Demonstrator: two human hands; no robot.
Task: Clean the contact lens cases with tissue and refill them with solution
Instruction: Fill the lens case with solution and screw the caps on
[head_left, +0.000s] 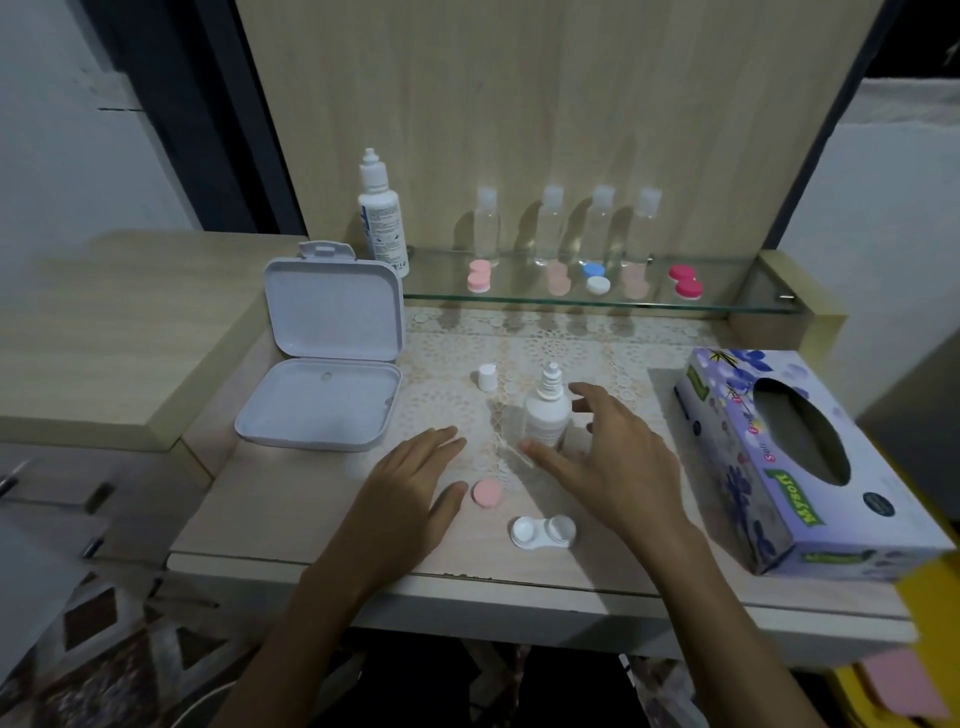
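Both forearms reached in from the near edge. Left hand (410, 483) lay flat on the table (270, 519), fingers straight, holding nothing, just left of a loose pink cap (487, 493). Open lens case (543, 531), both wells uncapped, sat near the front edge, right of the cap. Right hand (608, 457) was spread open around the uncapped solution bottle (546, 415), not gripping it. Tissue box (810, 462) stood far right. Likely step: refilling. Next move needs a firm grasp on the bottle, then tipping its nozzle over a well.
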